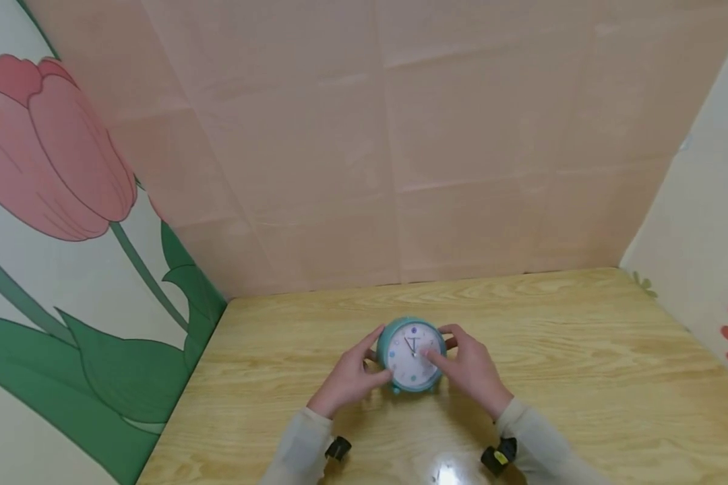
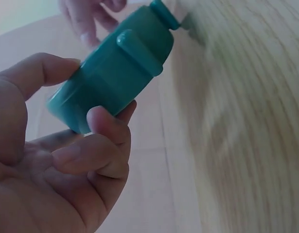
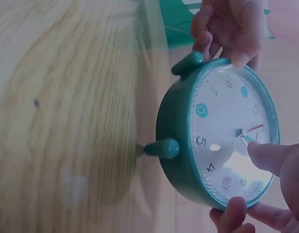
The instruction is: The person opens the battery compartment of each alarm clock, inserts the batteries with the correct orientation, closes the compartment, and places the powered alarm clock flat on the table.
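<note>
A round teal alarm clock point(image 1: 405, 367) with a white face faces up towards me over the middle of the table. My left hand point(image 1: 350, 378) grips its left edge, thumb at the lower front and fingers round the back. On the opposite side my right hand point(image 1: 474, 369) holds the rim between thumb and fingers. The right thumb point(image 3: 271, 158) lies across the dial near the centre, overlapping the clock hands. Two stubby teal feet stick out below the case; one foot point(image 3: 161, 148) shows close over the tabletop in the right wrist view. The left wrist view shows the case's teal side point(image 2: 108, 73).
The wood-grain table point(image 1: 267, 350) spreads out on both sides of the clock. Behind it rises a pinkish creased sheet point(image 1: 461, 135). A tulip-painted wall point(image 1: 67, 155) borders the left, a pale wall point(image 1: 704, 222) the right. Black wrist devices point(image 1: 499, 457) hang under both sleeves.
</note>
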`<state>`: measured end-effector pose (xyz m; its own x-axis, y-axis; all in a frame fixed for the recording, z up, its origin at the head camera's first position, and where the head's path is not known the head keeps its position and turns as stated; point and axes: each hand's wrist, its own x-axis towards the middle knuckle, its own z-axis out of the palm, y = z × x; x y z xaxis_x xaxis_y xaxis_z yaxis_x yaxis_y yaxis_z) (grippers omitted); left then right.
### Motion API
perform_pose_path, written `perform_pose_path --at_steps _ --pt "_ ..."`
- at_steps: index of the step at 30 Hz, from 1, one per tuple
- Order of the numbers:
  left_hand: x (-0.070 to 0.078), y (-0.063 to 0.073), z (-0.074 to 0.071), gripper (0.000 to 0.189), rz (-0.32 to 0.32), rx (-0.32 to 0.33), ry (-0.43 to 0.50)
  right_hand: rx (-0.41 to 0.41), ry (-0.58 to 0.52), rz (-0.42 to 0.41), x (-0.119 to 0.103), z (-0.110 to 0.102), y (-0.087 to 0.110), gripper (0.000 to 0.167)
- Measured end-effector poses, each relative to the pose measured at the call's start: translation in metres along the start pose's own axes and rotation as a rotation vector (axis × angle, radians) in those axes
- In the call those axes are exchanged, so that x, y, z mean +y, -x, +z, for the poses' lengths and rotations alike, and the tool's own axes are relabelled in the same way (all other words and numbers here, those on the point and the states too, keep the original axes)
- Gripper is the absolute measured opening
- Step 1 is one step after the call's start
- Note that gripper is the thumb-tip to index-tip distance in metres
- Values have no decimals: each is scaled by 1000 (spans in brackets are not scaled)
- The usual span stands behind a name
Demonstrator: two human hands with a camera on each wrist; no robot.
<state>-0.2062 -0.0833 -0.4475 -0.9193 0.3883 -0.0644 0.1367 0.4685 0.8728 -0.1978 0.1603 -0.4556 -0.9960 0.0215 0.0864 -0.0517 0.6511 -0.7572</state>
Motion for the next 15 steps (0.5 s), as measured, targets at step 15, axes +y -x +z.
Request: perform_pose_path --at_steps 15 --pt "-9 -10 7 82 90 104 -137 81 206 -61 -3 -5 0 76"
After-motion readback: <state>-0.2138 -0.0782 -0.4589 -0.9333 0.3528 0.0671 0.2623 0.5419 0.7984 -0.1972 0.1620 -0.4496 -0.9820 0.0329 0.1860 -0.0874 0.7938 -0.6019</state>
